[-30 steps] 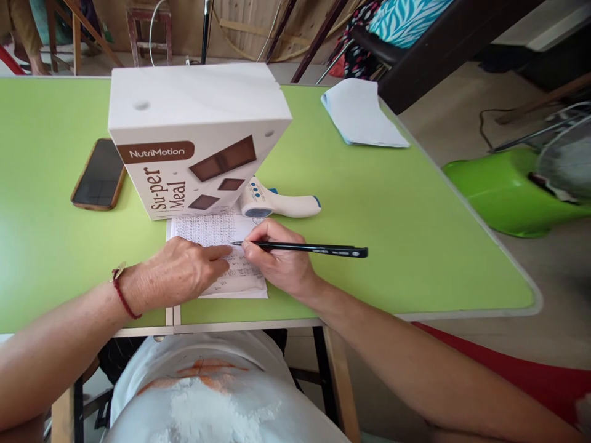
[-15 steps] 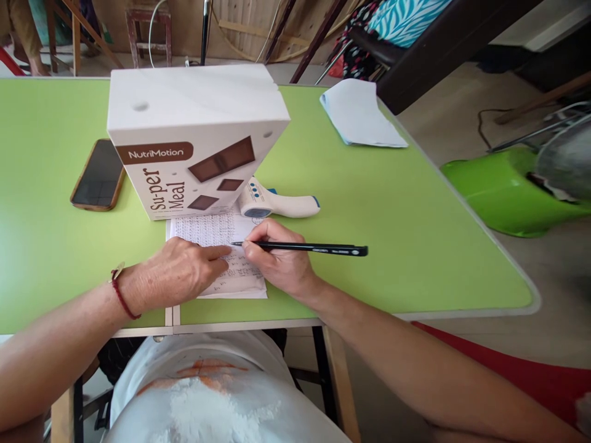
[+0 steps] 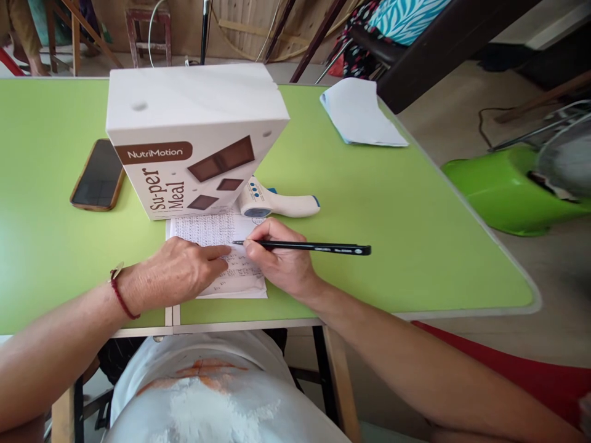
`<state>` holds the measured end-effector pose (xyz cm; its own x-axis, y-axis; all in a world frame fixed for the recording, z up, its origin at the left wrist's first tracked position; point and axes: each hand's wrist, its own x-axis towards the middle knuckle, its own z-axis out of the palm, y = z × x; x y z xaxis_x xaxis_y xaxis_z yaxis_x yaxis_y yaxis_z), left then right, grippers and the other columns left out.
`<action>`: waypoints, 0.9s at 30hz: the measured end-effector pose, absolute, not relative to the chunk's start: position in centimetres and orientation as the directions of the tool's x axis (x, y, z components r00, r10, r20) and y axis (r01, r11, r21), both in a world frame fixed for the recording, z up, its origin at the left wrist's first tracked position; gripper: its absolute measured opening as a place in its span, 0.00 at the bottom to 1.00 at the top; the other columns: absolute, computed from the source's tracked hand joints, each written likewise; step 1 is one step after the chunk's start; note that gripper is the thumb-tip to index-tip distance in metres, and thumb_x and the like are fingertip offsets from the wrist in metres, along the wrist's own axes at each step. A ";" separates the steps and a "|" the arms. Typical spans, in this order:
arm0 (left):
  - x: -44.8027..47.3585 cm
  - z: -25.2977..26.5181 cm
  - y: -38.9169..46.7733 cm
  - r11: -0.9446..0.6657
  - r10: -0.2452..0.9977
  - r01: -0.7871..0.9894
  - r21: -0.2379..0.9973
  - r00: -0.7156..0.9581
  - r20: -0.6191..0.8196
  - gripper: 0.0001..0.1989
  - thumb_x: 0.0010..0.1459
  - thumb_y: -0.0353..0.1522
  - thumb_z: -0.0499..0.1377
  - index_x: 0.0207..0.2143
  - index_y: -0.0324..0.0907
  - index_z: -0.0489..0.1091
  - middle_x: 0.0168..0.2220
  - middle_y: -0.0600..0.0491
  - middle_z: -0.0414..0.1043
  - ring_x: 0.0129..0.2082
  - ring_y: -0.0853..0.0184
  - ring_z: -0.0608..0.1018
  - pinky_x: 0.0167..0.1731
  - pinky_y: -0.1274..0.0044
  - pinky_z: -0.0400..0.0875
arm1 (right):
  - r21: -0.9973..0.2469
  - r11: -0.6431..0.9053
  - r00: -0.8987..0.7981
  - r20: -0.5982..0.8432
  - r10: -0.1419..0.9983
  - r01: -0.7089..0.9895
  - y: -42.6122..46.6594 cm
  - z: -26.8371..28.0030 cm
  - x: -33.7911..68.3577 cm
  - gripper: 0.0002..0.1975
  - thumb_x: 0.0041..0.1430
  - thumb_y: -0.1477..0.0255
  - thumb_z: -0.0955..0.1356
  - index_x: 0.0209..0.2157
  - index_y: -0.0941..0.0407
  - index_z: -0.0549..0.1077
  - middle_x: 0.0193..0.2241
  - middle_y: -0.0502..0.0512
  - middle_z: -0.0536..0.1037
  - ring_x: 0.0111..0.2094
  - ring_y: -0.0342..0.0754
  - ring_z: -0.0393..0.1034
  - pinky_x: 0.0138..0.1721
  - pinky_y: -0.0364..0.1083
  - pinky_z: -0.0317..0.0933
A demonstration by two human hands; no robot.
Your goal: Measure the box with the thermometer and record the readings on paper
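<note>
My right hand (image 3: 284, 255) grips a black pen (image 3: 318, 247), its tip on a sheet of paper (image 3: 244, 280) covered with small handwritten lines. Across the left part of that sheet lies my left hand (image 3: 189, 271), index finger stretched toward the pen tip and the other fingers bent under, hiding some of the writing. No object shows in it. Just beyond the hands stands a white NutriMotion box (image 3: 198, 98), close against the sheet's far end. A white and blue handheld thermometer (image 3: 281, 202) lies beside the box, above my right hand.
A phone (image 3: 98, 175) lies on the green table (image 3: 392, 227), left of the box. Folded white papers (image 3: 362, 114) rest near the far right edge. On the floor to the right is a green bucket (image 3: 512, 191). Part of another person's leg (image 3: 34, 46) shows at top left.
The pen has shifted very slightly to the right in my right hand. My left hand and the things on the table keep their places.
</note>
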<state>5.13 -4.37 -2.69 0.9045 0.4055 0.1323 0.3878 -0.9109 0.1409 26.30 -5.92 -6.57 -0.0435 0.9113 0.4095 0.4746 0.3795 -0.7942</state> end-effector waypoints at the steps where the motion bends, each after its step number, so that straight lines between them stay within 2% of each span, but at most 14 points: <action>1: 5.1 -2.7 -4.4 -0.912 0.403 0.386 0.139 0.905 0.133 0.11 0.63 0.22 0.50 0.33 0.38 0.71 0.40 0.48 0.79 0.22 0.73 0.73 0.19 0.80 0.63 | -0.796 0.378 -0.033 0.412 0.911 0.473 -5.9 -6.6 26.3 0.06 0.51 0.72 0.65 0.23 0.52 0.64 0.17 0.44 0.68 0.18 0.40 0.59 0.20 0.41 0.55; 13: 5.1 -2.9 -4.3 -0.911 0.406 0.390 0.132 0.904 0.135 0.12 0.64 0.23 0.50 0.34 0.38 0.72 0.41 0.48 0.79 0.22 0.73 0.73 0.19 0.80 0.63 | -0.776 0.417 -0.069 0.439 0.896 0.473 -5.9 -6.4 26.2 0.07 0.50 0.75 0.65 0.23 0.52 0.63 0.16 0.43 0.67 0.17 0.40 0.57 0.19 0.41 0.52; 22: 5.0 -2.9 -4.3 -0.916 0.396 0.380 0.125 0.907 0.143 0.12 0.65 0.24 0.50 0.36 0.39 0.73 0.42 0.48 0.79 0.22 0.73 0.74 0.19 0.79 0.64 | -0.811 0.366 -0.009 0.407 0.913 0.456 -6.0 -6.5 26.3 0.05 0.51 0.73 0.65 0.24 0.52 0.64 0.17 0.44 0.68 0.19 0.41 0.59 0.21 0.42 0.55; 27: 5.0 -2.9 -4.3 -0.918 0.393 0.378 0.120 0.908 0.149 0.12 0.65 0.24 0.50 0.35 0.38 0.72 0.40 0.48 0.79 0.20 0.74 0.72 0.19 0.80 0.63 | -0.813 0.352 -0.019 0.389 0.921 0.464 -6.0 -6.5 26.3 0.05 0.50 0.72 0.65 0.23 0.52 0.64 0.17 0.44 0.68 0.19 0.41 0.58 0.21 0.42 0.53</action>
<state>5.03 -4.31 -2.86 0.9076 0.3926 0.1486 0.3775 -0.9182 0.1201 26.34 -5.96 -6.54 -0.0185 0.9211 0.3888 0.4637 0.3524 -0.8128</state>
